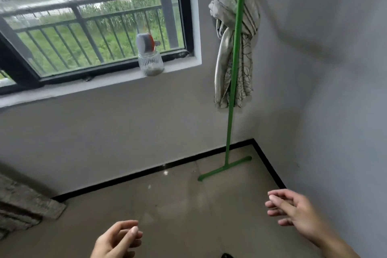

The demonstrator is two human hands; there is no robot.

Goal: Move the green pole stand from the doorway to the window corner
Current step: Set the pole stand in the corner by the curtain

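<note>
Against the corner where window wall meets side wall, green pole stand [232, 94] upright, its T-shaped foot flat on the tiled floor [171, 211], just off the black skirting. Patterned cloth [232, 48] knotted around the pole's upper part, hanging free. Window [90, 27] to the left of the stand; glass jar [150, 63] with grey-and-orange lid on the sill. Left hand [117, 241] low in view, fingers loosely curled, apart, holding nothing. Right hand [293, 209] further forward, fingers spread, empty. Both hands well apart from the stand. Grey fabric edge at far left.
</note>
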